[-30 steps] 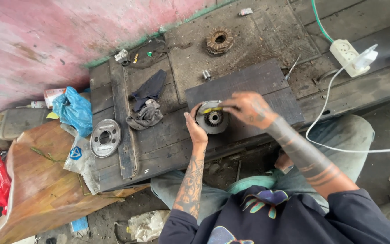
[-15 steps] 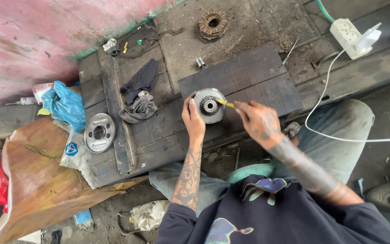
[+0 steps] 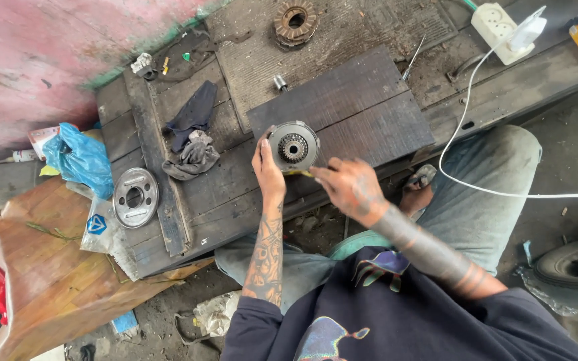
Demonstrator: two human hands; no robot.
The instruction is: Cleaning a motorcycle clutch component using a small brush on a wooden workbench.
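Your left hand grips the left rim of the round grey clutch part, fingers clenched around its edge so that it stands tilted on the dark slab lying on the wooden table. The part shows a toothed hub at its centre and sits at the slab's near left corner.

Your right hand is just beside the part, at its lower right, with the fingers curled loosely. A sliver of yellow shows between this hand and the part; it may be a small tool pinched in the fingers, but the view is too poor to say that they hold it.

Left of the part, well apart, a dark rag lies crumpled on the table, and further left rests a flat metal disc with holes. Beyond the part, at the table's far edge, sits a rusty toothed ring stack. Between that stack and the part stands a small metal bolt. To the part's far right, a white power strip trails a white cable across your knee.
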